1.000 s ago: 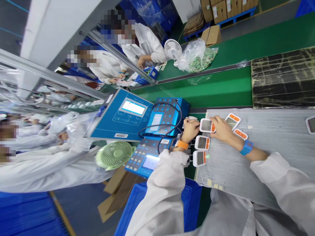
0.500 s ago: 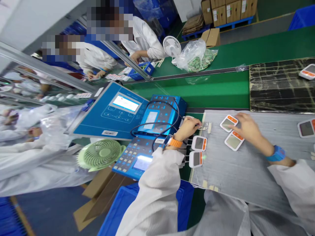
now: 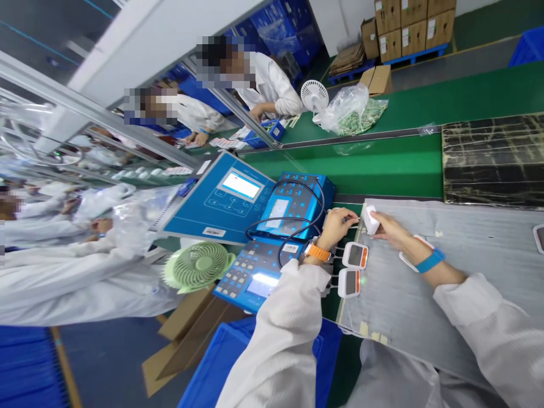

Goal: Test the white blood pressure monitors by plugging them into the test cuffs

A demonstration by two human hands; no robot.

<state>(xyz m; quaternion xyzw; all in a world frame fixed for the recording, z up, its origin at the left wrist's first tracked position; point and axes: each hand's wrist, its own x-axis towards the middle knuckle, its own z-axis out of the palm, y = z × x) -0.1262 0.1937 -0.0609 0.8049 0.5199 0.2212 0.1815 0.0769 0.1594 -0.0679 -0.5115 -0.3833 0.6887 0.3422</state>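
White device point(image 3: 370, 221), tilted at the grey mat's point(image 3: 408, 306) left edge. The right hand point(image 3: 389, 228), earlier farther right, now clamps it, bringing it just beside the left hand point(image 3: 337, 225), which pinches a small piece point(image 3: 356, 220) too tiny to identify.

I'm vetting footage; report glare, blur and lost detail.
Head view: white glare streaks the pale rectangular screen of the lower blue boxy instrument; head view, left: a co-worker's white fabric sleeve looks smeared; head view: the white plastic device in the right hand shows little detail.
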